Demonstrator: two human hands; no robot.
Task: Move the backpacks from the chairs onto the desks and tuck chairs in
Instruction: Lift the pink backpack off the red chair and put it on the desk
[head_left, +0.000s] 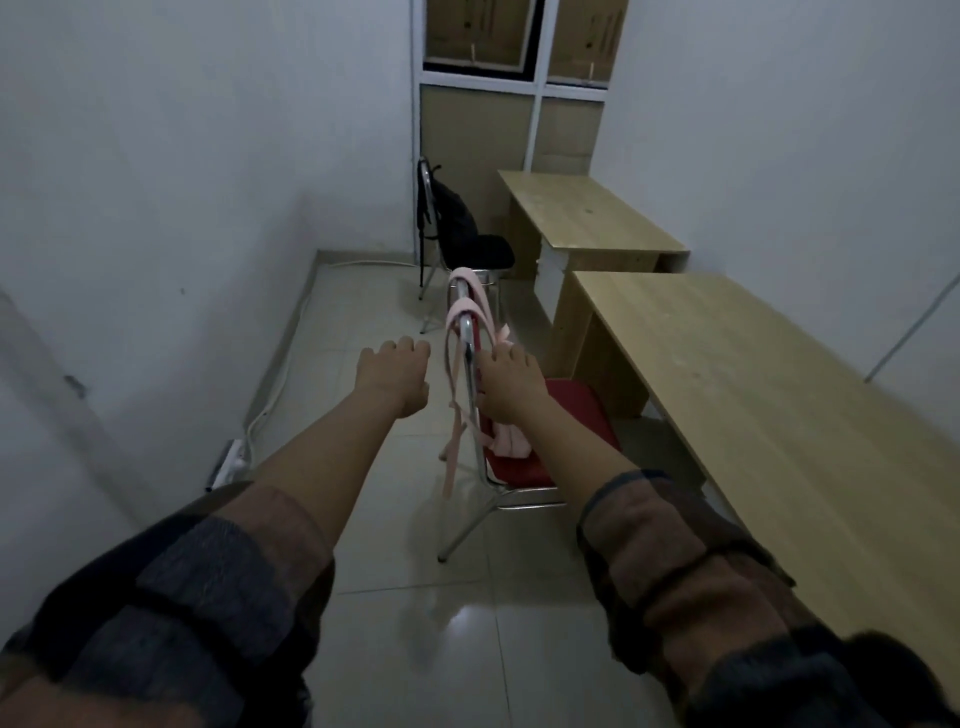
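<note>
The pink backpack rested on the red chair, straps draped over the backrest. The right hand lay on it; grip indeterminable. The left hand hovered beside the backrest, fingers curled, holding nothing.

Beside the matt, pale wood-grain desk, the chair frame is shiny metal (chrome-like), draped with pink cloth straps; floor tiles gleam glossy.

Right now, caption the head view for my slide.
Both hands reach the pink backpack strapped over the red-seated metal chair beside the wooden desk.
</note>
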